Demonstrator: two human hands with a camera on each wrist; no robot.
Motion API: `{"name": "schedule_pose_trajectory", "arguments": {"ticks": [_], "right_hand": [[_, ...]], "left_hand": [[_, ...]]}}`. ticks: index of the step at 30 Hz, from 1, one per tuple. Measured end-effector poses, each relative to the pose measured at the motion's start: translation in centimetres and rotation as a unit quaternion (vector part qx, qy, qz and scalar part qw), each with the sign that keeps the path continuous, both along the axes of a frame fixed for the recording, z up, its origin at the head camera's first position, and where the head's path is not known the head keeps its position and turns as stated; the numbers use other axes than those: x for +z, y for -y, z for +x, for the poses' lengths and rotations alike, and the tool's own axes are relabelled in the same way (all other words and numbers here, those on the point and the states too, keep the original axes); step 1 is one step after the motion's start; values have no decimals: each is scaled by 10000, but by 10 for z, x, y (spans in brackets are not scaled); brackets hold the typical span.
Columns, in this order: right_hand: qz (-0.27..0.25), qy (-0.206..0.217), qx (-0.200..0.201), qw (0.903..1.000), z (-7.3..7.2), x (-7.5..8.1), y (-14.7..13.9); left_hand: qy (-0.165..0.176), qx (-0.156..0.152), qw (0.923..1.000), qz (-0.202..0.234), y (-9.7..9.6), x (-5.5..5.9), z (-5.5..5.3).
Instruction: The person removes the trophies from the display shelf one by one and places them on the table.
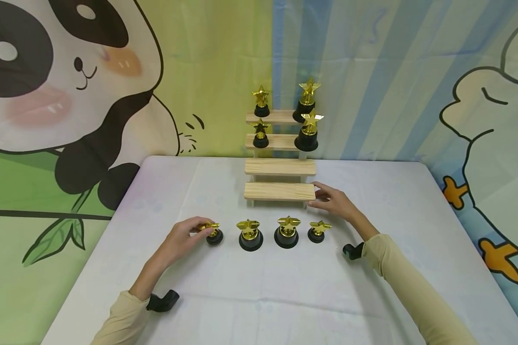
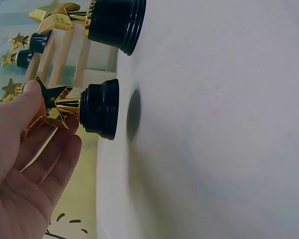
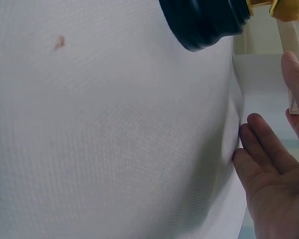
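A person in beige sleeves (image 1: 414, 292) works at a white-covered table (image 1: 259, 321). The left hand (image 1: 182, 238) pinches a small gold-and-black trophy (image 1: 215, 238) by its star between thumb and fingers; the left wrist view shows the black base just above the cloth, its shadow (image 2: 134, 115) apart from it. This trophy is at the left end of a row across the table. To its right stand two larger trophies (image 1: 250, 242) (image 1: 286, 238), then another small trophy (image 1: 316, 235), all upright. Behind the row is a wooden stand (image 1: 279, 191) of four stepped shelves. The right hand (image 1: 335, 203) is at the right end of the lowest shelf, thumb and fingers spread apart; whether they grip the wood or only touch it, I cannot tell. The top two shelves each bear a small trophy on the left (image 1: 261, 110) (image 1: 261, 141) and a larger one on the right (image 1: 305, 101) (image 1: 306, 142). A black device (image 1: 166, 302) (image 1: 352, 251) sits at each wrist. Behind the table hangs a green and blue backdrop (image 1: 224, 62) with a cartoon panda on the left and a white cartoon figure with orange feet on the right.
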State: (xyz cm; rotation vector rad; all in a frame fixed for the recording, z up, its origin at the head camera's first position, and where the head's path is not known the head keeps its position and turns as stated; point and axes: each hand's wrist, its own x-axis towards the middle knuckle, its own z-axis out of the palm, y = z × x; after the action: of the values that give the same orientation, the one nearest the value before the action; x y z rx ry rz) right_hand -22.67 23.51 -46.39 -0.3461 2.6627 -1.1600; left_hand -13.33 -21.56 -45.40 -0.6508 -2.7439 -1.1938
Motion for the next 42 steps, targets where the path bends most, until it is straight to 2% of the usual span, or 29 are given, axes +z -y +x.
{"name": "schedule_pose_trajectory", "arguments": {"ticks": [16,23,26,31,34,36,42], "right_hand": [[6,46,-51,10000,2,3,0],[36,60,-68,10000,2,1,-1],[18,79,-76,9999,2,1,-1],[-9,108,-90,9999,2,1,-1],[-9,106,-87,9999,1,1,0],[-37,111,-78,9999,1,2,0],[-29,46,-21,10000,1,2,0]], "left_hand": [[201,117,9997,-83,0,-8,0],[145,-26,9998,-154,2,-13,0],[294,-109,9994,-134,4,-13,-1],[784,-382,9959,-236,10,-5,-5],[963,-551,9931,-370,17,4,-9],[934,-644,9925,-444,24,11,-12],[831,-511,9929,-683,36,34,-25]]}}
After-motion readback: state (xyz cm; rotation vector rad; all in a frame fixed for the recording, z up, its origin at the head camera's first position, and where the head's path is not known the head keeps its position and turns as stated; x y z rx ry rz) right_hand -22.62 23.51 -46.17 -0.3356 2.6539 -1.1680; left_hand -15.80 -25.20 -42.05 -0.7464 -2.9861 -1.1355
